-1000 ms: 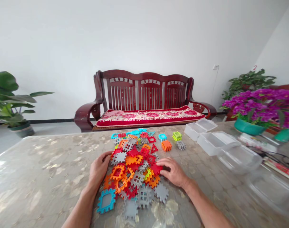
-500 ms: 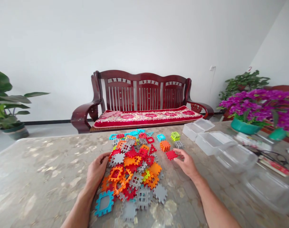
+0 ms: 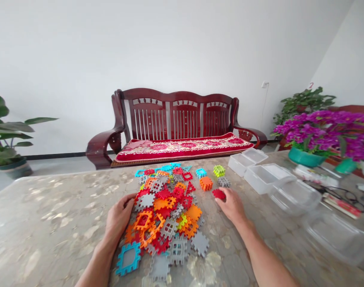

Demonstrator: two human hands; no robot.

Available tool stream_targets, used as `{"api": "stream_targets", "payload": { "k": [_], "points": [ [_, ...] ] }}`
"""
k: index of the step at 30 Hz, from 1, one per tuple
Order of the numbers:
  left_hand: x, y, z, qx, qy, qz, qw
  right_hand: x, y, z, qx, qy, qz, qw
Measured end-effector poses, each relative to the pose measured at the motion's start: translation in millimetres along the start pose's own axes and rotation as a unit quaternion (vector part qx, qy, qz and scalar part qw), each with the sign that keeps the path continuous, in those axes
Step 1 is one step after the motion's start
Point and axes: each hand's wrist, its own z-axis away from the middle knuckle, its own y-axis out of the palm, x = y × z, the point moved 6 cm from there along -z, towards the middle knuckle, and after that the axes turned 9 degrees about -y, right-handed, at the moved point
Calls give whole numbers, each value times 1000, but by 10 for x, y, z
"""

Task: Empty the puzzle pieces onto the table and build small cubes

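Note:
My right hand (image 3: 232, 205) is closed on a red interlocking tile (image 3: 219, 194), pinched between thumb and fingers just above or on the table. Beside it stand small stacks of tiles: an orange stack (image 3: 206, 183), a blue stack (image 3: 201, 172), a lime green stack (image 3: 219, 170) and a grey stack (image 3: 224, 181). My left hand (image 3: 119, 213) rests loosely open against the left side of a mixed tile pile (image 3: 164, 204); its fingertips are partly hidden. A blue square frame tile (image 3: 128, 258) lies at the pile's near left corner.
Clear plastic boxes with open lids (image 3: 264, 177) line the table's right side. Behind them are purple flowers in a teal pot (image 3: 307, 157) and a pair of dark-framed glasses (image 3: 351, 197). A wooden bench (image 3: 182, 115) stands beyond the table (image 3: 65, 211).
My right hand has shifted the red tile slightly right, away from the orange stack, with the fingers now covering more of it. My left hand stays by the pile. The view has turned slightly.

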Motion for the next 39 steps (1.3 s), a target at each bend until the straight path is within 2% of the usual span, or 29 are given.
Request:
{"api": "stream_targets", "payload": {
  "k": [5,9,15,20,26,33,37,39],
  "points": [
    [-14,-7,4,1,1,-2,1000,34,-33,-4,-13,-19,3,1000],
    [-42,-16,20,1,2,-2,1000,272,-60,-4,-27,-50,-36,998],
    [-67,-22,37,7,-11,13,1000,808,244,-25,26,-74,-153,985],
    [-55,-17,22,15,-8,24,1000,1010,388,-97,64,-80,-133,986],
    [-45,-8,11,12,-9,14,1000,1057,390,-133,50,-54,-103,992],
    [-39,-3,13,8,-3,12,1000,959,468,-134,17,-2,-183,983],
    [-62,-17,23,7,-5,13,1000,827,417,-130,-42,35,-240,969],
    [-74,-26,27,7,-7,14,1000,776,327,-123,-76,25,-241,967]
  ]
}}
